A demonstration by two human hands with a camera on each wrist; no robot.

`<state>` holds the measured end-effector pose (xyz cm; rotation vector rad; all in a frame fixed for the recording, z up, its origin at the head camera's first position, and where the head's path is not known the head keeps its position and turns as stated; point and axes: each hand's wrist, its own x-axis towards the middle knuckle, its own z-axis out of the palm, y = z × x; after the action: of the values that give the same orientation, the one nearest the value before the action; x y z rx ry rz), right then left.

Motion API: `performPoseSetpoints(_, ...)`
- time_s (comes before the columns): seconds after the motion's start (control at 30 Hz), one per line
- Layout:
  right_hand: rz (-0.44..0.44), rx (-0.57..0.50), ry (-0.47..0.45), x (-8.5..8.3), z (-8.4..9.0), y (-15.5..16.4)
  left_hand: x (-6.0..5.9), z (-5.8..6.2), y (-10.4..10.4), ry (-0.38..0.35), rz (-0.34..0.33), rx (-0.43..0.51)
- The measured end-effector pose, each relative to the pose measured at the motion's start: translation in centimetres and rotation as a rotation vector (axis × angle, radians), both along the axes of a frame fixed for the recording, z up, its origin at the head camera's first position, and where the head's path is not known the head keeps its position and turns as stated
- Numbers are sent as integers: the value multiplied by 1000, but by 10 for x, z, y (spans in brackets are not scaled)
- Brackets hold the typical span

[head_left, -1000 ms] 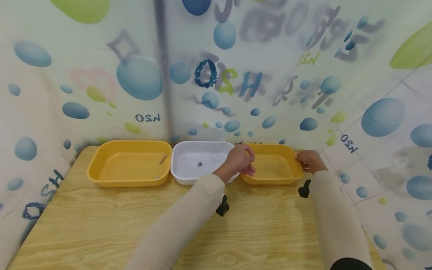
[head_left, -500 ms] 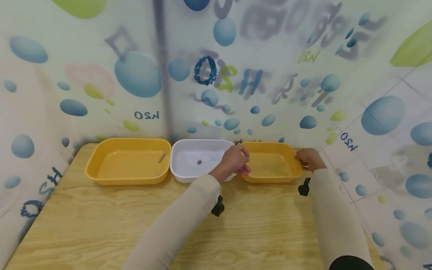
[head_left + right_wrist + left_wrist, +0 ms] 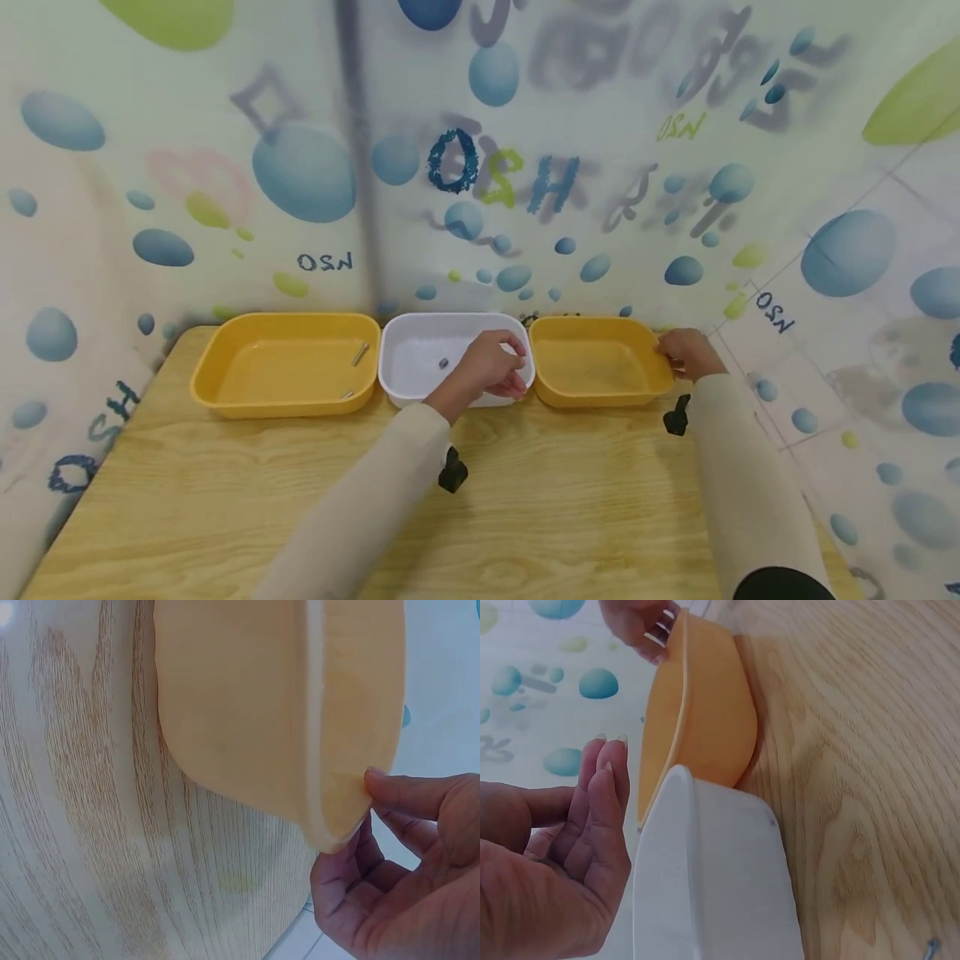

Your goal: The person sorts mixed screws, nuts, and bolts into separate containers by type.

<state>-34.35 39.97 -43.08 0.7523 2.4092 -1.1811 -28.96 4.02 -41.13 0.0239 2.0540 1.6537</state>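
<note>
My left hand (image 3: 491,363) hovers above the right part of the white tray (image 3: 401,386), its fingers loosely bent. Nothing shows between its thumb and fingers (image 3: 606,817) in the left wrist view. A small grey metal piece (image 3: 443,363) lies in that tray. With thumb and fingers my right hand (image 3: 692,354) pinches the right end rim of the right yellow tray (image 3: 600,397); the right wrist view shows the thumb inside the rim (image 3: 337,832) and fingers outside. No objects are seen in this tray.
A larger yellow tray (image 3: 285,410) stands at the left, holding a metal pin-like piece (image 3: 360,354) and a smaller metal piece (image 3: 347,394). The trays line up along the patterned wall covering (image 3: 420,217) at the wooden table's (image 3: 570,500) back edge.
My left hand has moved left, from the left end of the right yellow tray to above the white tray. My right hand stays on the tray rim.
</note>
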Motion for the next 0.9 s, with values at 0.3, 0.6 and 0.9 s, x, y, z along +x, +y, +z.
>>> performPoseSetpoints(0.3,-16,-3,-3,-1,-6,4,11,-7,-29,-35,-54,-42)
performPoseSetpoints(0.6,26,23,34,5,0,-2,27,-17,-63,-34,-135,-118)
performPoseSetpoints(0.9,-2,33,17,3,4,-6,49,-44,-83,-33,-200,-189)
